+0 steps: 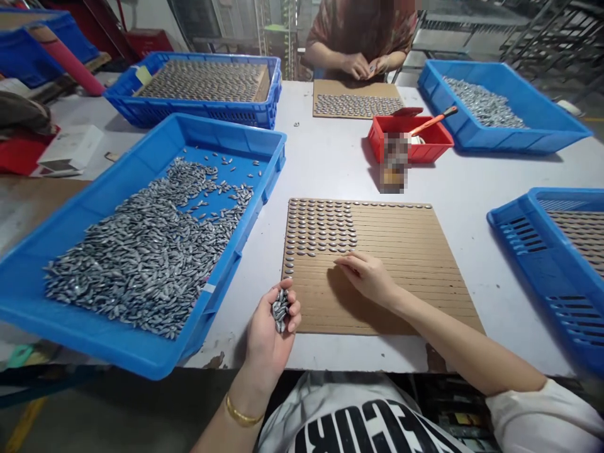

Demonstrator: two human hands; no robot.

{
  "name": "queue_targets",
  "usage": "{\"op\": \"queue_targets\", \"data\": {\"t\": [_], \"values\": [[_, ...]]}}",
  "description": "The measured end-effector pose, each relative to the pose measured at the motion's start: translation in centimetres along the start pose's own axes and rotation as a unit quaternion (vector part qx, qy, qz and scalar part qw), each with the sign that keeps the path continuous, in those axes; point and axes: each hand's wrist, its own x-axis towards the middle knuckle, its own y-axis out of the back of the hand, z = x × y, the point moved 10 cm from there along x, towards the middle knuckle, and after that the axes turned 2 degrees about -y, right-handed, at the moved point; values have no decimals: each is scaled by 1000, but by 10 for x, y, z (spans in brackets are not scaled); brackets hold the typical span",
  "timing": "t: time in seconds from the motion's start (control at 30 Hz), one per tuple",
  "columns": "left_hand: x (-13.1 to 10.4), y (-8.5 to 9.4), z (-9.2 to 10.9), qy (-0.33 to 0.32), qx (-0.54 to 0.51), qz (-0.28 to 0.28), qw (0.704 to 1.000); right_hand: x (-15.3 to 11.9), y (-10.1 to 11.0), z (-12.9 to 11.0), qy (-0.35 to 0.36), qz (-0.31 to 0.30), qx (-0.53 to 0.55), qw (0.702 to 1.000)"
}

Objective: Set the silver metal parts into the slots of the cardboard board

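A blue tray (226, 139) stands on the left of the worktop (325, 163), with small grey pieces (136, 258) heaped thickly toward its near end; a blue crate (189, 113) sits behind it. The two hands are apart. The left hand (267, 333), palm up, curls its fingers around a handful of these pieces beside a ridged cardboard sheet (406, 251). Pieces lie in neat rows over the sheet's far left part, with one line along the far edge. The right hand (368, 277) is over the sheet just below those rows, thumb and fingertips together; whether they pinch a piece cannot be told. Beyond are a co-worker's hands (361, 66), then a red bin (436, 153), a second blue tray (533, 135) and, at far right, a slotted crate (519, 233).
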Motion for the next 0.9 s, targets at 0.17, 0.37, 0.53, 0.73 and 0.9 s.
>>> {"op": "queue_targets", "data": {"t": [0.17, 0.37, 0.53, 0.73, 0.9], "values": [[-6, -4, -18, 8, 49, -29, 998, 14, -29, -1, 38, -35, -110, 993], [-10, -2, -45, 61, 87, -47, 993, 24, -43, -10, 81, -64, -198, 975], [-8, -4, -50, 76, 89, -51, 992, 24, -46, -15, 110, -82, -244, 960], [-1, -8, -45, 67, 113, -45, 990, 27, -54, -18, 103, -120, -259, 953], [2, 2, -27, 40, 146, -17, 988, 33, -26, -16, 83, -75, -236, 965]]}}
